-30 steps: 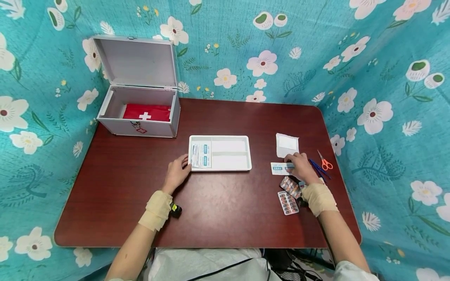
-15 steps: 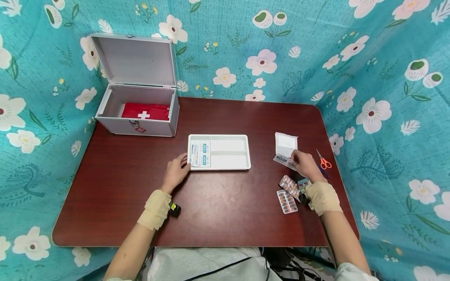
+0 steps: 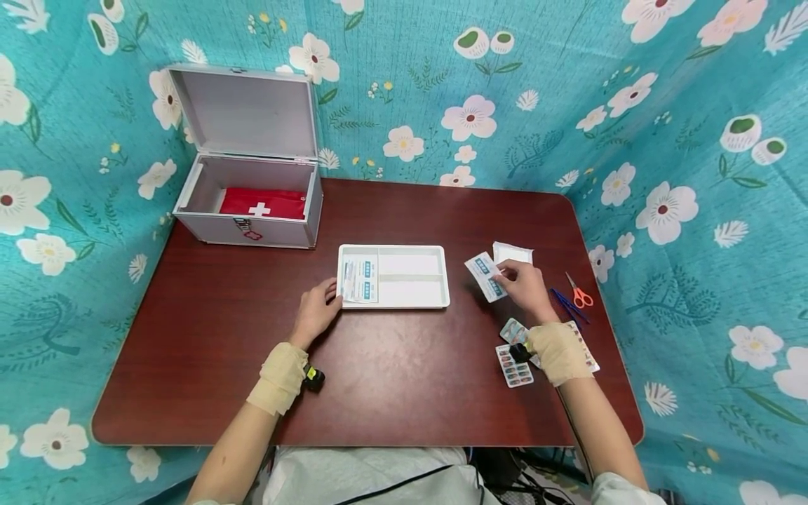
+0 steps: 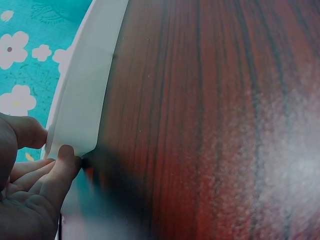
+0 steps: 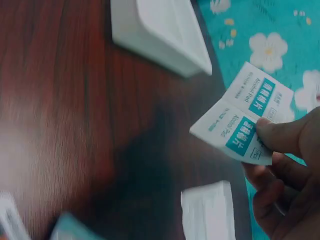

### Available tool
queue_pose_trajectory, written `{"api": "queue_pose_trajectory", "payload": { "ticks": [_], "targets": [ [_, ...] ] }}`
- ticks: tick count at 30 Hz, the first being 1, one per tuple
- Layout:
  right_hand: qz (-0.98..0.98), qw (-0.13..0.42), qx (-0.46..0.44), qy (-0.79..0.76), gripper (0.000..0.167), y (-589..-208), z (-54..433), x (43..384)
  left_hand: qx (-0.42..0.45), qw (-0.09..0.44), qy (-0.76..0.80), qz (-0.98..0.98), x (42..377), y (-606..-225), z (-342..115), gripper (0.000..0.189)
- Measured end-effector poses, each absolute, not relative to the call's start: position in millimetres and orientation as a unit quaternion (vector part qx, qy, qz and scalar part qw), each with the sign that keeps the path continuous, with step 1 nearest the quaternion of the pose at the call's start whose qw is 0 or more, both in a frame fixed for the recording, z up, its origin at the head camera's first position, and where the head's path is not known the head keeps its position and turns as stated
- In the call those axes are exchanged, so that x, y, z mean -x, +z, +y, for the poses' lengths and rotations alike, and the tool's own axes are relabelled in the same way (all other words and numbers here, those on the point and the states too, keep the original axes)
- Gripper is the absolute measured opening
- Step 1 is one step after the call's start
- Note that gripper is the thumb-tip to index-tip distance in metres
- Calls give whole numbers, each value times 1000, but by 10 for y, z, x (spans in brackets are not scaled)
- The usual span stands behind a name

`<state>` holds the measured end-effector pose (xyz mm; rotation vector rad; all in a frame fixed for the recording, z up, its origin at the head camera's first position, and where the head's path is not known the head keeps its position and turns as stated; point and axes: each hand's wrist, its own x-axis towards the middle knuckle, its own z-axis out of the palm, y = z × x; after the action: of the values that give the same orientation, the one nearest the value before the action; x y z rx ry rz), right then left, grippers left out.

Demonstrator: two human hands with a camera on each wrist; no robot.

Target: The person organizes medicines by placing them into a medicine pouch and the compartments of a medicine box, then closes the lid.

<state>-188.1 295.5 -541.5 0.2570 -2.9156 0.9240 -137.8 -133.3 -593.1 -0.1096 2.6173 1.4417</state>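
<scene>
My right hand (image 3: 525, 286) pinches a joined pair of alcohol pad packets (image 3: 485, 275) above the table, thumb on the printed face in the right wrist view. Just behind that hand lies a white gauze packet (image 3: 513, 252), partly covered by it. My left hand (image 3: 317, 312) grips the near left corner of a white divided tray (image 3: 410, 277); in the left wrist view, thumb and fingers (image 4: 65, 160) close on the tray's corner (image 4: 82, 120). More alcohol pad packets (image 3: 361, 279) lie in the tray's left compartment.
A blister pack of capsules (image 3: 515, 366) and other packs lie under the right wrist. Blue tweezers (image 3: 570, 306) and orange-handled scissors (image 3: 582, 297) lie near the right edge. An open silver case (image 3: 252, 230) holding a red pouch (image 3: 271, 203) stands at the back left.
My right hand has picked the alcohol pad packets off the table and carried them left toward the tray. My left hand stays at the tray's corner.
</scene>
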Motion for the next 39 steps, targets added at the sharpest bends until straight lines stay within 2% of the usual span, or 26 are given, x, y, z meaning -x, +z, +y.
{"api": "queue_pose_trajectory", "payload": {
  "ticks": [4,17,39],
  "targets": [
    [-937,22,-55,344,11,-5410,2676,1938,35,74,480,873,1372,-5940,-1339,49],
    [-915,-45,-5,400,18,-5587,1835,2038,34,74,486,870,1387,-5927,-1349,49],
    [-883,-70,-2,464,15,-5754,710,2017,31,65,497,865,1381,-5962,-1359,48]
  ]
}}
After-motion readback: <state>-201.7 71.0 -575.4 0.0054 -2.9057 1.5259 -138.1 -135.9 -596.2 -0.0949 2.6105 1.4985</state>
